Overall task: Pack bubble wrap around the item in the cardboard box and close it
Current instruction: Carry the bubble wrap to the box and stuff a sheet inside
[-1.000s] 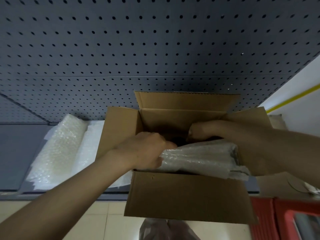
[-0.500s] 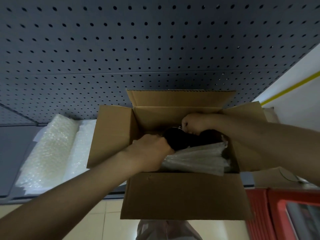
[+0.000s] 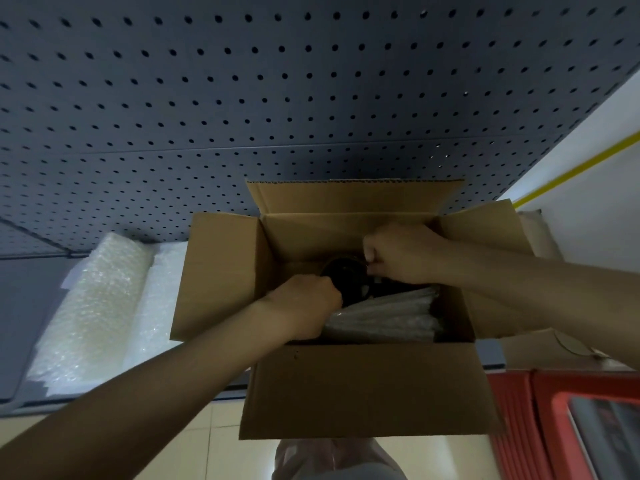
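Both hands are down in my open box [image 3: 363,389]: left hand [image 3: 304,308] clenched at the near end of the bubble wrap [image 3: 384,315], right hand [image 3: 401,252] fisted over the dark item [image 3: 346,275]; I cannot tell what it grips. Wrap lies just beside the item, inside the box. More wrap rolls [image 3: 93,306] sit left on the shelf [image 3: 20,306].
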### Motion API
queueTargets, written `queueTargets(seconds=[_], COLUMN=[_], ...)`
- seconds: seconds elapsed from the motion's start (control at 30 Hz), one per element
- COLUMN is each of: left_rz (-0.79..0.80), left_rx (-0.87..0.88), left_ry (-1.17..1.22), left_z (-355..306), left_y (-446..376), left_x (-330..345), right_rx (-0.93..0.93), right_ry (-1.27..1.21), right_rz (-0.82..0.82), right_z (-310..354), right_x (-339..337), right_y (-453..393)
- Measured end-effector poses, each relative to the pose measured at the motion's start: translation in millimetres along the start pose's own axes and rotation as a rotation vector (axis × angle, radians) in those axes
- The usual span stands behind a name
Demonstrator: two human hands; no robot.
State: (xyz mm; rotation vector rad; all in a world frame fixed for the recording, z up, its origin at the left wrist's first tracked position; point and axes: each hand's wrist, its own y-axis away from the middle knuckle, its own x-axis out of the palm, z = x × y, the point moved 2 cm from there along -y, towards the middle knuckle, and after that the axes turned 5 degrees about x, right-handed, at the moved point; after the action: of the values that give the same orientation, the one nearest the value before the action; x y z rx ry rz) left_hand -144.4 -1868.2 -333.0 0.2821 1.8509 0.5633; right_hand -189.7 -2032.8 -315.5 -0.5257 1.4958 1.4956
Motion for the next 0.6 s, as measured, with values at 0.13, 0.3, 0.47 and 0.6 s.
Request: queueTargets(seconds=[0.13, 0.3, 0.47, 0.6], left_rz=[-0.047, -0.03, -0.062, 0.009], left_rx=[-0.051, -0.053, -0.04, -0.038], left_ry=[0.255, 0.286, 0.16, 0.13], left_z=[20.2, 24.0, 22.2, 17.0], left_y=[27.9, 47.5, 35.4, 27.8], left_x=[-9.8, -11.6, -8.6, 3.3], right_rx=[-0.081, -0.19, -0.24, -0.278], right_ry=[-0.083, -0.107, -0.04, 0.093], right_rz=[0.277, 0.247, 0.309, 0.234], right_z=[-6.3, -13.5, -13.4, -13.7], right_x=[20.6, 32.3, 35.7, 62.2], right_y=[34.9, 39.7, 32.3, 27.3])
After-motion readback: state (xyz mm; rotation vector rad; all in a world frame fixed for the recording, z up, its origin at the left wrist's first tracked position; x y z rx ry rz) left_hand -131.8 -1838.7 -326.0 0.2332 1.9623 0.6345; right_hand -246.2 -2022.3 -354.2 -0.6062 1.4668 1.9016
